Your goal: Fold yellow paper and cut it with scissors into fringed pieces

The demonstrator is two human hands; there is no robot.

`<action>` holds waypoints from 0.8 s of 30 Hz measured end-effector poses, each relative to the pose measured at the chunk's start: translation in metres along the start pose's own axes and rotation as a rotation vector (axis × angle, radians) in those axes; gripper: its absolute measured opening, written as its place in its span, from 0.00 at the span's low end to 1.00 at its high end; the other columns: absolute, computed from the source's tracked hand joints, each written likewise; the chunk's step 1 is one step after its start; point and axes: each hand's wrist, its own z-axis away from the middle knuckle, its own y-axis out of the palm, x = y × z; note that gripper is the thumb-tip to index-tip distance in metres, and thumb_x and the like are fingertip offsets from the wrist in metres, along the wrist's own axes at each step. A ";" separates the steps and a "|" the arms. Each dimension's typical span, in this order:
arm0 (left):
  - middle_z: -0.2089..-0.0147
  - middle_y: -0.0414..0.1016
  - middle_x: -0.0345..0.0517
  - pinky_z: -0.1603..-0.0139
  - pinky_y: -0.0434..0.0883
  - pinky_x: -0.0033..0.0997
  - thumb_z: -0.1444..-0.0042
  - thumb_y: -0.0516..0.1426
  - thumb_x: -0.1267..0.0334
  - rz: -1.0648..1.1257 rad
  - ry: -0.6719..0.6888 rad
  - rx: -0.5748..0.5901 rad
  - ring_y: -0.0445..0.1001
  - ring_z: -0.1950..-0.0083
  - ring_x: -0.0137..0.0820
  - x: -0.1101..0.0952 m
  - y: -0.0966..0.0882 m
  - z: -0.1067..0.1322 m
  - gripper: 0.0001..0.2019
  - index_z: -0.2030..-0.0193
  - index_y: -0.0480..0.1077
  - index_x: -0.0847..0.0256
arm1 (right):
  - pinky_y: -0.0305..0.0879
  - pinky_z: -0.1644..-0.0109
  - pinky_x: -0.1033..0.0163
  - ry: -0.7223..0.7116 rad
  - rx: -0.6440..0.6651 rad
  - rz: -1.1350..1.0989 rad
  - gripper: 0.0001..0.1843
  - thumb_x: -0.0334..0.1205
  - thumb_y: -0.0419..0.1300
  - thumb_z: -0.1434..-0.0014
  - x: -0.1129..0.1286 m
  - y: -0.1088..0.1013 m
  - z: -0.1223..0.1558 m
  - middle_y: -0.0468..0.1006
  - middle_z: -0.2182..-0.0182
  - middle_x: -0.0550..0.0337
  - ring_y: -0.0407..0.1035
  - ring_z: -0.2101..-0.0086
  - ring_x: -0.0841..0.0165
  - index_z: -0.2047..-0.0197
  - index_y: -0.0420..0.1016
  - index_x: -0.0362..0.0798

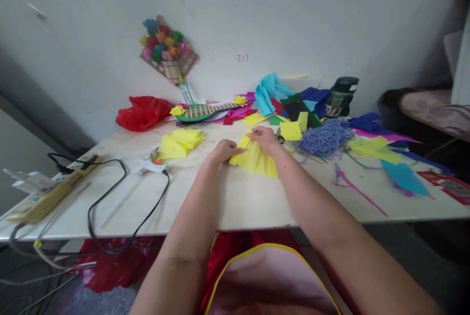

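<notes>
A sheet of yellow crepe paper (256, 158) is gathered into pleats between my two hands, over the middle of the white table. My left hand (224, 150) pinches its left edge with thumb and fingers. At its top edge, my right hand (265, 137) grips the gathered part, fingers bent over it. The paper fans out downward toward me. To the left lies a loose stack of yellow crepe paper (180, 143). Small yellow paper pieces (291, 131) lie just beyond my right hand, close to a dark scissor handle (281, 139).
A white glue gun (149, 165) with a black cord and a power strip (51, 192) occupy the left side. Purple shredded strands (323, 138), a dark bottle (342, 97) and coloured paper scraps fill the right. Behind are a red plastic bag (144, 113) and a decorated green craft piece (205, 110).
</notes>
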 end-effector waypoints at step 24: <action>0.74 0.70 0.44 0.77 0.60 0.23 0.56 0.56 0.51 0.180 0.031 -0.290 0.67 0.74 0.28 0.021 0.015 -0.028 0.15 0.70 0.69 0.64 | 0.61 0.59 0.59 0.085 -0.346 0.938 0.10 0.39 0.52 0.48 0.005 -0.024 -0.007 0.75 0.67 0.52 0.68 0.61 0.61 0.66 0.74 0.48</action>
